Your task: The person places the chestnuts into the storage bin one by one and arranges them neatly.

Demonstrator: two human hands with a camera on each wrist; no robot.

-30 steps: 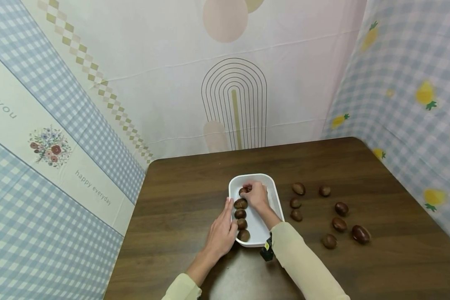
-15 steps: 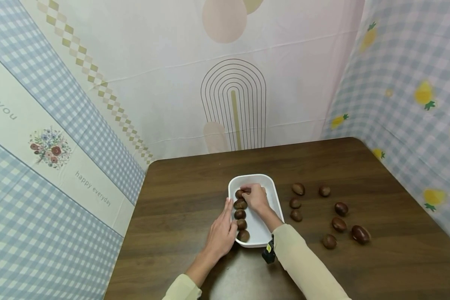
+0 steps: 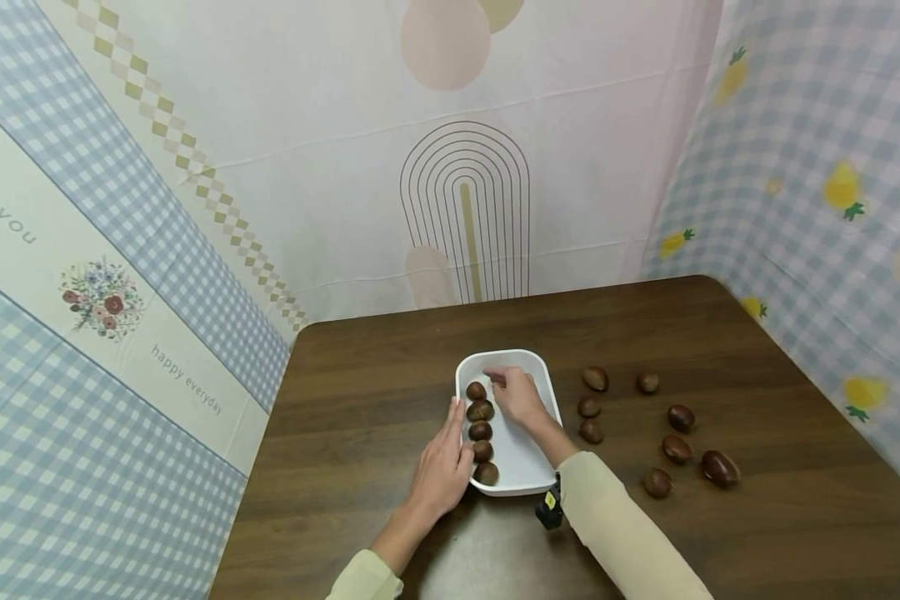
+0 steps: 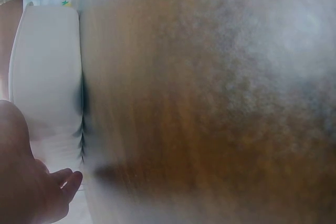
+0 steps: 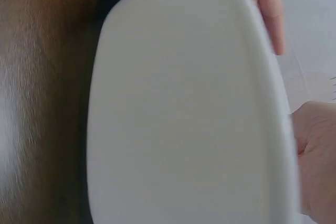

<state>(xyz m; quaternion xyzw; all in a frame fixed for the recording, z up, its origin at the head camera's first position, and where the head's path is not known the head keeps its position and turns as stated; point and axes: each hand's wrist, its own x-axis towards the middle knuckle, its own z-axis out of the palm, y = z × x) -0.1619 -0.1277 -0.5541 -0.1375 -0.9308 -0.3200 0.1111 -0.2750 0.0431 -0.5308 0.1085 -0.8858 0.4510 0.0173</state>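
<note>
A white rectangular tray sits on the table in the head view, with a column of several brown chestnuts along its left inner side. My left hand rests along the tray's left rim, fingers fairly straight and thumb at the edge. Over the tray's upper part is my right hand, its index finger extended and nothing seen in its grasp. The topmost chestnut lies just left of it, apart from the fingers. Both wrist views show the tray's outer wall; part of my left hand shows at lower left.
Several loose chestnuts lie scattered on the brown wooden table right of the tray. A patterned cloth hangs behind the table, with checked cloth at both sides. A black device is on my right wrist.
My right hand has set the topmost chestnut down at the head of the column and let go, its fingers moving slightly right, away from it. My left hand has stayed on the rim.
</note>
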